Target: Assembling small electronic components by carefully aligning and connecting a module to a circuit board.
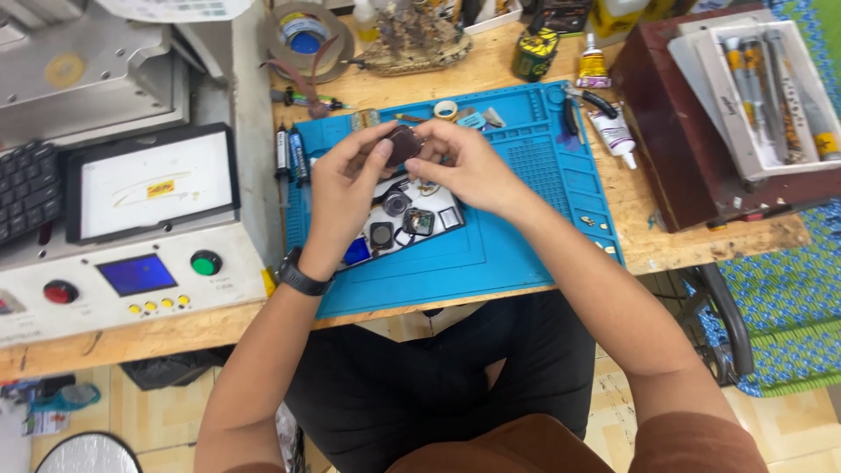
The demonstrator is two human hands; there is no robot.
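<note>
Both my hands hold a small dark square part [404, 143] above the blue work mat [526, 236]. My left hand [343, 188], with a black wristwatch on its wrist, pinches the part from the left with thumb and fingers. My right hand [464, 166] grips it from the right. Under my hands lies a white tray [451, 229] with several small watch-like parts, dark squares and a blue piece.
A white machine [131, 280] with a blue screen, red and green buttons stands at the left. Glue tubes [611, 131], pliers, tape rolls and a model ship lie at the back. A dark red box [692, 140] with a tool tray stands at the right.
</note>
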